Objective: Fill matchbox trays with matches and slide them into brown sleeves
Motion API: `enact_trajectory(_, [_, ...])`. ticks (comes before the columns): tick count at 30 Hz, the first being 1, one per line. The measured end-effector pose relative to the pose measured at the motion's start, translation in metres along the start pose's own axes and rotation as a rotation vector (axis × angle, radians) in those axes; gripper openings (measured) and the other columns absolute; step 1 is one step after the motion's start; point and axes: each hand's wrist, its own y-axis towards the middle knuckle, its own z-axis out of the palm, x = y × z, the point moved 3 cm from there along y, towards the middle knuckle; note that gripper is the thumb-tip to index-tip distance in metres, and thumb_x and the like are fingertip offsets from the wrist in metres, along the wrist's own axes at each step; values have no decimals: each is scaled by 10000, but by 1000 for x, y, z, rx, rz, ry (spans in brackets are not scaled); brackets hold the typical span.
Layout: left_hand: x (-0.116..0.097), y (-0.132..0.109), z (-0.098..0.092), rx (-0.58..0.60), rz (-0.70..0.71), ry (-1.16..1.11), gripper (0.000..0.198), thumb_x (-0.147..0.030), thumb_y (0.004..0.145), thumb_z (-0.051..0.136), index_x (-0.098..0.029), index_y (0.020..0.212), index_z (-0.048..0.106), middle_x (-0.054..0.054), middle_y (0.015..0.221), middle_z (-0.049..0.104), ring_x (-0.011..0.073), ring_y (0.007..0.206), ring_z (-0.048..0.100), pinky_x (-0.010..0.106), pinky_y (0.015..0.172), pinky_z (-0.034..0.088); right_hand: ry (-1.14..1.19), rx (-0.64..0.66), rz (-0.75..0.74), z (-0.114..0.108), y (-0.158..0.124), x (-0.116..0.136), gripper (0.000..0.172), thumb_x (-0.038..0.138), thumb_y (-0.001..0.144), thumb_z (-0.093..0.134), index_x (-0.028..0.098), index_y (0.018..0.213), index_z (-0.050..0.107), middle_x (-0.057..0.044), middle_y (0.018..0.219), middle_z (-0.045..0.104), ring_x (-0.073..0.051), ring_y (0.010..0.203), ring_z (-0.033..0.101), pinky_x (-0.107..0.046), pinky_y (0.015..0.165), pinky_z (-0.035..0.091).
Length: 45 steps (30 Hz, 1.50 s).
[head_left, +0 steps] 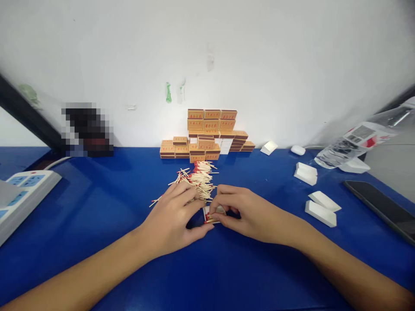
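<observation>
A small white matchbox tray (221, 210) with red-headed matches in it lies on the blue table between my hands. My left hand (175, 211) has its thumb at the tray's near edge and its index finger at the far left corner, gripping it between them. Its other fingers rest over the edge of a loose pile of matches (202, 178). With bent fingers, my right hand (238, 211) pinches matches inside the tray, partly covering it.
Stacked matchboxes (204, 125) stand against the wall behind the pile. To the right are white trays (320, 213), a white earbud case (298, 150), a water bottle (356, 140) and a phone (382, 207). At left lies a power strip (39, 190) beside a pixelated dark object (89, 129).
</observation>
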Motion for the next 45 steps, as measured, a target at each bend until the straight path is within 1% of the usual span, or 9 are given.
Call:
enact_trajectory(11, [-2, 0, 1, 25, 26, 0, 229, -372, 939, 715, -154, 1010, 717, 82, 977, 677, 267, 1018, 594, 450, 929, 509, 2, 97, 2, 6, -2, -1, 107, 205, 994, 630, 198, 888, 614, 13, 912, 596, -114, 763, 541, -244, 672, 419])
enact_trajectory(22, [-6, 0, 1, 42, 68, 27, 232, -370, 943, 705, -144, 994, 707, 80, 957, 666, 267, 975, 593, 444, 873, 505, -52, 132, 21, 6, -6, 3, 155, 307, 1057, 567, 209, 939, 586, -11, 988, 615, -145, 827, 567, -278, 730, 443])
enact_trajectory(27, [-3, -1, 0, 25, 58, 22, 234, -377, 933, 720, -157, 1011, 709, 82, 970, 667, 275, 1000, 599, 446, 892, 506, -40, 65, 32, -2, -2, 2, 159, 285, 1037, 598, 211, 898, 611, -1, 946, 625, -129, 775, 554, -263, 676, 428])
enact_trajectory(30, [-2, -2, 0, 30, 52, 24, 248, -384, 923, 735, -159, 1022, 710, 79, 961, 670, 275, 985, 604, 448, 886, 507, -135, -121, 94, -10, 4, -16, 139, 288, 1020, 608, 218, 916, 668, 1, 845, 605, -141, 721, 536, -279, 652, 410])
enact_trajectory(33, [-2, -2, 0, 27, 61, 21, 263, -386, 921, 743, -154, 1038, 708, 77, 976, 683, 269, 989, 606, 442, 897, 505, -250, -273, 200, -15, 11, -45, 112, 319, 979, 667, 209, 981, 690, -22, 892, 613, -161, 741, 549, -300, 680, 422])
enact_trajectory(36, [-3, -1, 0, 21, 56, 9, 266, -379, 921, 745, -154, 1059, 708, 71, 979, 687, 260, 992, 603, 429, 897, 506, -245, -204, 232, -17, 16, -63, 147, 318, 998, 633, 197, 924, 668, -30, 896, 606, -166, 746, 552, -306, 694, 426])
enact_trajectory(38, [-2, 0, 0, 16, 47, 7, 258, -371, 919, 748, -156, 1055, 712, 69, 976, 687, 261, 996, 602, 434, 904, 506, -256, -178, 232, -22, 14, -64, 171, 303, 1022, 587, 195, 906, 651, -31, 886, 599, -169, 746, 549, -309, 693, 420])
enact_trajectory(42, [0, -1, 0, -3, 4, 30, 262, -378, 902, 762, -156, 1035, 719, 69, 966, 689, 274, 1003, 601, 460, 905, 506, -226, -181, 209, -32, 2, -41, 191, 339, 1042, 558, 205, 934, 643, -31, 894, 606, -173, 763, 551, -307, 699, 415])
enact_trajectory(45, [2, -1, 1, 6, -10, 49, 262, -386, 908, 751, -166, 1047, 723, 71, 970, 691, 282, 1014, 599, 461, 891, 508, -108, -36, 163, -23, -4, -22, 218, 371, 1047, 563, 215, 915, 641, -18, 893, 621, -157, 754, 550, -287, 685, 421])
